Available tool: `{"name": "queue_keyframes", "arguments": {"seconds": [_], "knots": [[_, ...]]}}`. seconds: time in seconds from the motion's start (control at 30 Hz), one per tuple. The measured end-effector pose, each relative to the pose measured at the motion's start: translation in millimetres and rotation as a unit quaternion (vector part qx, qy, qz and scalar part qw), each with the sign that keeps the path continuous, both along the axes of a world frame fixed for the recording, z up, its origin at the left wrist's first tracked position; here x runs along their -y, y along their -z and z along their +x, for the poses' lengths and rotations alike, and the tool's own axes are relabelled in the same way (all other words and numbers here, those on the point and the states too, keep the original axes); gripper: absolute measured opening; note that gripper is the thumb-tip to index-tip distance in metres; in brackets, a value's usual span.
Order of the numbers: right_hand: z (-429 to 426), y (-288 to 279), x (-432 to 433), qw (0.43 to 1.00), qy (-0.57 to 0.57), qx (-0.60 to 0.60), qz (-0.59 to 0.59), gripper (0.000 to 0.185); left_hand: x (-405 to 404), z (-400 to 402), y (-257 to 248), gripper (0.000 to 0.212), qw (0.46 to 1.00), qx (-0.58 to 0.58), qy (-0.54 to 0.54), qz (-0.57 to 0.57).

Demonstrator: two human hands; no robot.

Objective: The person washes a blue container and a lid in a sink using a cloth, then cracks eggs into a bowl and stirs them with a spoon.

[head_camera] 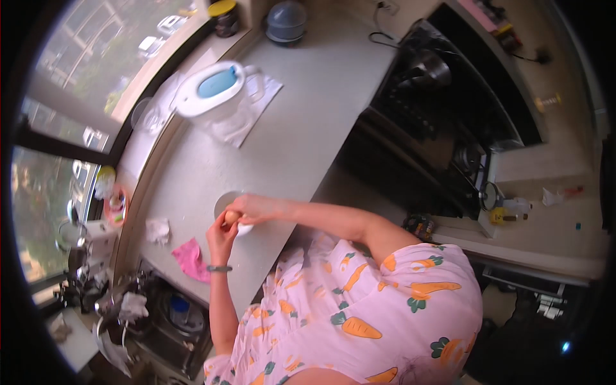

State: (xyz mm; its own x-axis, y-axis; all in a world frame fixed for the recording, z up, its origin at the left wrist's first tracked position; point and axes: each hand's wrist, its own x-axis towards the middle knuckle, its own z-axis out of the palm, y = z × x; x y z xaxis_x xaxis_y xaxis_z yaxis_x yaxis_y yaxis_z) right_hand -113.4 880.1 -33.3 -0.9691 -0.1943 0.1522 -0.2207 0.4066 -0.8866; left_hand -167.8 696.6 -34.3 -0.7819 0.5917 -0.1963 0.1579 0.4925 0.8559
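Note:
An egg (232, 217) with a brown shell is held between the fingers of both hands, over a white bowl (222, 200) on the countertop. My left hand (222, 235), with a dark bangle at its wrist, grips the egg from the near left. From the right, my right hand (250, 209) touches the egg with its fingertips and hides much of the bowl. Something white (244, 229), perhaps a second dish or part of the bowl, shows just below my right hand. Whether the shell is cracked I cannot tell.
A pink cloth (191, 259) and a crumpled white cloth (158, 231) lie left of the hands, near the sink (168, 344). Farther back, a white water filter pitcher (216, 91) stands on a cloth. A stove (418, 91) is at the right.

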Motion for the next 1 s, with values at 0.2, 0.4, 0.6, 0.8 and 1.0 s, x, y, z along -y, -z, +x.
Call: {"name": "queue_keyframes", "arguments": {"seconds": [0.2,0.4,0.6,0.8,1.0], "knots": [[10.0,23.1,-14.0,0.998,0.042,0.014,0.052,0.034,-25.7,3.9,-1.6,0.038,0.995,-0.055,0.031,-0.079],[8.8,19.8,0.4,0.999,0.021,0.007,0.041,0.030,-16.7,12.3,-5.7,0.035,0.982,-0.150,0.031,-0.115],[6.4,21.2,-1.7,0.998,0.024,0.018,0.046,0.031,-17.6,8.6,-1.8,0.035,0.980,-0.154,0.048,-0.115],[-4.6,28.0,-4.2,0.998,0.023,-0.027,0.058,0.037,-17.4,-2.5,10.8,0.036,0.986,-0.154,0.039,-0.050],[-11.8,26.4,-4.2,0.997,0.027,-0.031,0.060,0.039,-18.7,-9.8,13.9,0.036,0.990,-0.129,0.035,-0.037]]}}
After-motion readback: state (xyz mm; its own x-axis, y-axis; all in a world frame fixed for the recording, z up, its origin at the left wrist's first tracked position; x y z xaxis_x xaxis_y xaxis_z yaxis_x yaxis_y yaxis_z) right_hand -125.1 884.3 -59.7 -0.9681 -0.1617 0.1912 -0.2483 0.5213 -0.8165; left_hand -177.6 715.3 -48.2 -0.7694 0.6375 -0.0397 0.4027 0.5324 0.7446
